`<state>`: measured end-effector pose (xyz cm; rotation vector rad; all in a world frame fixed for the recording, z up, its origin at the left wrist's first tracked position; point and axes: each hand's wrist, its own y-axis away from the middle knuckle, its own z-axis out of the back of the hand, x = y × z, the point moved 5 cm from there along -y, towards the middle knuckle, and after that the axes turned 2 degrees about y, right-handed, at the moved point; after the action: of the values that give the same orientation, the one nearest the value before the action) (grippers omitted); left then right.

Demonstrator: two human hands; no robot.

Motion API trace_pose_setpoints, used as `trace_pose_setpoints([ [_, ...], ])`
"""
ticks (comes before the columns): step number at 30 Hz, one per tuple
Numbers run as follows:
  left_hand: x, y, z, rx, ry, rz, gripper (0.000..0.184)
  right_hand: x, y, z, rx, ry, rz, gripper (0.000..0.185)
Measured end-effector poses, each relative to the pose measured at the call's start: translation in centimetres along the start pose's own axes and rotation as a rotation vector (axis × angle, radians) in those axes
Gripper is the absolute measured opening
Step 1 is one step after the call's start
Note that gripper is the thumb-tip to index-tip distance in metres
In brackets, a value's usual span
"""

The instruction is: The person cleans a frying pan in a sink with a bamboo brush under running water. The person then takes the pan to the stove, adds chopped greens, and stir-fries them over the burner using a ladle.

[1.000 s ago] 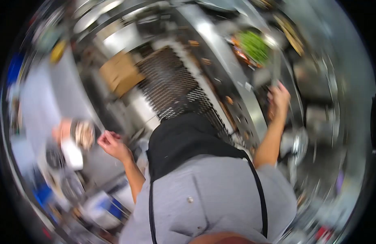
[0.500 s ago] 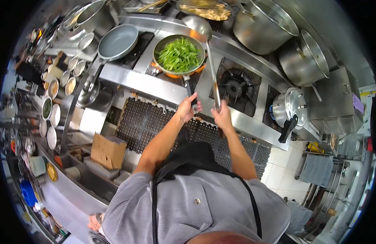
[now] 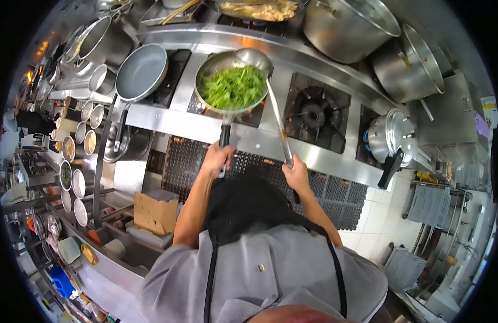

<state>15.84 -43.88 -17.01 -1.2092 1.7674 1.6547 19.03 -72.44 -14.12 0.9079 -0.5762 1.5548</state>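
Bright-green chopped leafy vegetables [image 3: 234,89] were heaped in a round silvery metal frying pan [image 3: 212,63], piled mostly toward the side nearest the cook. The pan was over a burner on the stainless-steel stove [image 3: 171,109], though I couldn't tell if it rested on the grate or was lifted a touch. Left hand [image 3: 217,159] had its fingers curled right around the pan's black handle [image 3: 225,135], no real gap. Right hand [image 3: 297,175] was closed around a long steel ladle [image 3: 276,110], whose bowl overlapped the pan's far right edge; couldn't tell if it touched the metal.

Imo, doing this bit well came down to a firm grip on the handle, keeping the pan level enough that leaves didn't slip over the near rim, and working the ladle in from the far side, scooping under rather than mashing down. Also worth minding the blue-grey frying pan [image 3: 142,73] left of it and the black burner grate [image 3: 314,115] on the right.
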Motion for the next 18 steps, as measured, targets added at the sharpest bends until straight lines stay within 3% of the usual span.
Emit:
trace_pose_setpoints([
  [1,0.1,-0.3,0.2,-0.036,-0.038,-0.073,0.007,0.2,1.0,-0.8,-0.003,0.008,-0.005,0.017],
  [2,0.6,1.5,0.4,-0.008,-0.223,0.043,0.006,0.7,0.7,-1.1,-0.016,0.022,0.011,0.017],
  [4,0.1,4.8,0.3,0.006,-0.035,0.007,0.005,1.9,1.2,-1.9,-0.066,0.02,0.024,0.016],
  [6,-1.3,2.9,2.8,0.074,-0.075,-0.029,0.004,1.9,2.4,-3.8,-0.127,0.012,0.062,0.015],
  [8,-2.4,-0.3,4.6,0.079,-0.228,-0.092,0.005,3.4,2.9,-5.8,-0.109,-0.04,-0.067,0.014],
  [9,-0.2,0.9,5.4,0.13,-0.266,-0.035,0.01,4.9,3.2,-6.1,-0.106,-0.075,-0.191,0.014],
  [10,0.6,1.1,5.6,0.18,-0.302,-0.018,0.017,4.4,3.6,-6.5,-0.122,-0.063,-0.182,0.014],
  [11,-2.5,4.7,4.9,0.154,-0.194,-0.023,0.03,3.4,4.3,-7.5,-0.177,-0.097,-0.169,0.016],
  [12,-2.3,4.7,5.4,0.153,-0.135,0.023,0.015,4.1,5.0,-8.3,-0.224,-0.136,-0.173,0.018],
  [14,-3.2,1.5,6.9,0.191,-0.22,-0.001,0.028,3.0,5.1,-10.6,-0.175,-0.266,-0.204,0.022],
  [15,-2.5,-1.1,7.3,0.261,-0.31,0.002,0.014,3.5,4.9,-11.4,-0.203,-0.21,-0.212,0.021],
  [18,-3.2,-0.9,6.4,0.282,-0.148,0.035,0.012,2.4,3.1,-15.9,-0.302,-0.233,-0.213,0.018],
])
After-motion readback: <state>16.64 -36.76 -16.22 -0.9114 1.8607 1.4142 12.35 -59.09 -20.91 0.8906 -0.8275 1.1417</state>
